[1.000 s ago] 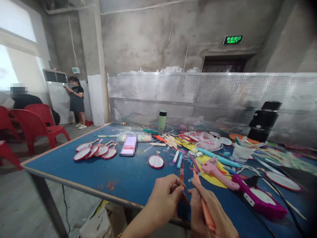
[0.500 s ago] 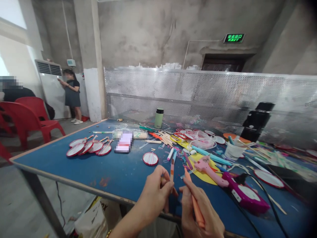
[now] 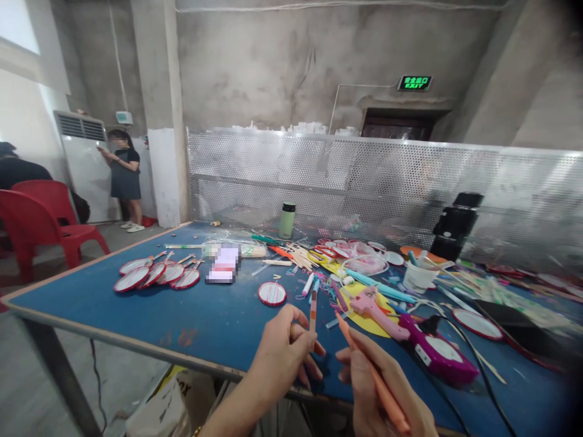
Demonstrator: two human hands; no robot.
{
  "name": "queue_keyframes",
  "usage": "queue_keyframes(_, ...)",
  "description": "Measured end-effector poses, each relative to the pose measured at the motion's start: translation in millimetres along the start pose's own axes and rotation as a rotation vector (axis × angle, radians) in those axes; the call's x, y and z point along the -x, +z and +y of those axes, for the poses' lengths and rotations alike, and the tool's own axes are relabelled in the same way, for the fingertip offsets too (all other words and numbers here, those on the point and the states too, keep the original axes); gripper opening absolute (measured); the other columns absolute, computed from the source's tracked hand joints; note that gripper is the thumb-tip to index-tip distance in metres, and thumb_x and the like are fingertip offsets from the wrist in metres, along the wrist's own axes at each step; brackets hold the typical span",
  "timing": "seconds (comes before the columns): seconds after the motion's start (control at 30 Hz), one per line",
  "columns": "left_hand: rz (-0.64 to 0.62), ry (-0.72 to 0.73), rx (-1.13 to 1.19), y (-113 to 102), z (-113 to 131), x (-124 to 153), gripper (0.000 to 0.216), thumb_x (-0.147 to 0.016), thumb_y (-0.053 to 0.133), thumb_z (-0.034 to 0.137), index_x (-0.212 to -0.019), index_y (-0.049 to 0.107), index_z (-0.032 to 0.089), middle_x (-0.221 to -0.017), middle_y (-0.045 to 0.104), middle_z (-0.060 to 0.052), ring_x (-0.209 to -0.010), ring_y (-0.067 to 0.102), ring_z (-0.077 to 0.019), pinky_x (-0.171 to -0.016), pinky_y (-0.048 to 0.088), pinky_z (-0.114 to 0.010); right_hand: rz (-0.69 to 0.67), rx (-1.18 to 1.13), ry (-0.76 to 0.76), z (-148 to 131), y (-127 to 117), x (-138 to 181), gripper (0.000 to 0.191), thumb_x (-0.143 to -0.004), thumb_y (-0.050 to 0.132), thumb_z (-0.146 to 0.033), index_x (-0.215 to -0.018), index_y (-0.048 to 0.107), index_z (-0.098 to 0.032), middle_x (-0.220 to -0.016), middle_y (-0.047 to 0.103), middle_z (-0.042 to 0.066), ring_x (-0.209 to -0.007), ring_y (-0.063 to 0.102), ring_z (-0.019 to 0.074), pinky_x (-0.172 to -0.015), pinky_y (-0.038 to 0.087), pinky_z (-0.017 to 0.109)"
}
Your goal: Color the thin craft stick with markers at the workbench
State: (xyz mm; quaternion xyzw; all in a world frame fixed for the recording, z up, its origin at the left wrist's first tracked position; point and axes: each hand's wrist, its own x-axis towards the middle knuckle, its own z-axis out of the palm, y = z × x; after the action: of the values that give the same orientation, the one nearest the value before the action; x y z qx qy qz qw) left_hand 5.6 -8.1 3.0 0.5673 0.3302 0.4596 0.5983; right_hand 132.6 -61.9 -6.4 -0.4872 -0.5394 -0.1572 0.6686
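- Pinched between thumb and fingers of the left hand [image 3: 285, 349], a flat painted stick [image 3: 313, 311] is held nearly upright, banded in brown and orange; the remaining fingers are loosely bent.
- By the right hand [image 3: 387, 379], an orange pen [image 3: 386, 396] is gripped as for writing, with the fingers curled about it; its tip is pointed up and leftward, near the stick but apart from it.
- Stick and pen are held above the near edge of a blue table [image 3: 218, 321].
- Beyond the left hand, 1 round white disc [image 3: 272, 294] with a red rim is laid flat.
- Farther left, overlapping red-rimmed discs [image 3: 157, 276] with short handles are grouped, and a phone [image 3: 222, 267] is placed to their right.
- Behind, a green bottle [image 3: 286, 223] is stood upright near scattered wooden sticks [image 3: 305, 255].
- On the right, a pink tool [image 3: 380, 314] is rested partly over a yellow disc [image 3: 357, 318], with a purple device [image 3: 458, 373] beside it.
- Pens are kept in a white cup [image 3: 419, 280].
- Behind the table, a perforated metal screen [image 3: 273, 170] is seen.
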Motion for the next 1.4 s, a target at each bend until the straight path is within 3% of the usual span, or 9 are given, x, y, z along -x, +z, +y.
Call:
queue_keyframes(0.1,-0.015,-0.016,0.026,0.4,-0.5,-1.8,0.030,-0.079,0.063,0.040,-0.094,0.051,0.016,-0.075,0.073,-0.006,-0.050,0.069,-0.0159,-0.042,0.047,-0.020,-0.091,-0.054,-0.041,4.2,1.1,-6.8,0.019,-0.092,0.060,-0.028,-0.102,0.074,-0.020,-0.076,0.075,0.001,-0.053,0.067,0.0105,-0.053,0.053,0.018)
queue_keyframes(0.2,-0.041,-0.029,0.030,-0.1,-2.9,-4.2,0.032,-0.078,0.062,0.044,-0.087,0.057,0.014,-0.076,0.072,-0.007,-0.049,0.068,-0.0140,-0.042,0.046,-0.018,-0.100,-0.165,-0.010,8.0,4.1,-13.2,0.018,-0.091,0.061,-0.027,-0.101,0.075,-0.020,-0.078,0.074,0.001,-0.055,0.066,0.0108,-0.054,0.053,0.019)
queue_keyframes(0.43,-0.078,0.011,0.007,-3.3,-3.4,-2.0,0.037,-0.087,0.053,0.056,-0.088,0.045,0.020,-0.060,0.065,0.001,-0.036,0.056,-0.0111,-0.034,0.036,-0.018,-0.090,-0.242,0.186,18.4,12.9,-19.0,0.019,-0.086,0.070,-0.033,-0.094,0.074,-0.017,-0.064,0.066,-0.001,-0.046,0.058,0.0097,-0.046,0.048,0.020)
queue_keyframes(0.57,-0.087,0.056,-0.043,-7.0,1.0,2.4,0.030,-0.092,0.050,0.050,-0.088,0.046,0.020,-0.057,0.060,0.004,-0.033,0.047,-0.0079,-0.033,0.029,-0.017,-0.127,-0.328,0.305,25.9,17.0,-15.9,0.022,-0.084,0.072,-0.037,-0.088,0.073,-0.016,-0.060,0.060,-0.002,-0.042,0.050,0.0084,-0.037,0.039,0.020)
queue_keyframes(0.77,-0.092,0.107,-0.054,-8.6,0.0,2.1,0.020,-0.091,0.052,0.038,-0.092,0.054,0.018,-0.063,0.063,0.002,-0.039,0.049,-0.0081,-0.037,0.034,-0.017,-0.140,-0.390,0.395,27.0,16.8,-11.4,0.028,-0.081,0.074,-0.041,-0.088,0.073,-0.014,-0.059,0.060,-0.001,-0.041,0.050,0.0092,-0.036,0.037,0.021)
queue_keyframes(0.97,-0.058,0.030,-0.129,1.5,-1.8,5.7,0.023,-0.089,0.052,0.039,-0.083,0.058,0.018,-0.069,0.068,-0.002,-0.040,0.049,-0.0093,-0.039,0.036,-0.020,-0.075,-0.432,0.378,24.6,15.2,-9.9,0.025,-0.083,0.071,-0.039,-0.085,0.072,-0.014,-0.062,0.064,0.001,-0.041,0.052,0.0097,-0.038,0.039,0.022)
queue_keyframes(1.13,-0.031,0.065,-0.159,2.8,-1.9,11.1,0.023,-0.090,0.051,0.039,-0.080,0.056,0.019,-0.063,0.066,0.000,-0.042,0.047,-0.0096,-0.042,0.036,-0.020,-0.112,-0.416,0.361,25.3,12.0,-5.9,0.023,-0.086,0.069,-0.038,-0.084,0.072,-0.015,-0.061,0.063,0.000,-0.042,0.052,0.0095,-0.038,0.039,0.021)
queue_keyframes(1.4,-0.025,0.100,-0.203,-0.7,-3.0,11.8,0.027,-0.094,0.048,0.041,-0.083,0.058,0.018,-0.066,0.066,0.000,-0.041,0.047,-0.0089,-0.042,0.034,-0.020,-0.202,-0.309,0.163,19.8,6.9,-4.8,0.014,-0.088,0.066,-0.029,-0.086,0.075,-0.019,-0.061,0.065,-0.001,-0.045,0.057,0.0100,-0.043,0.045,0.020)
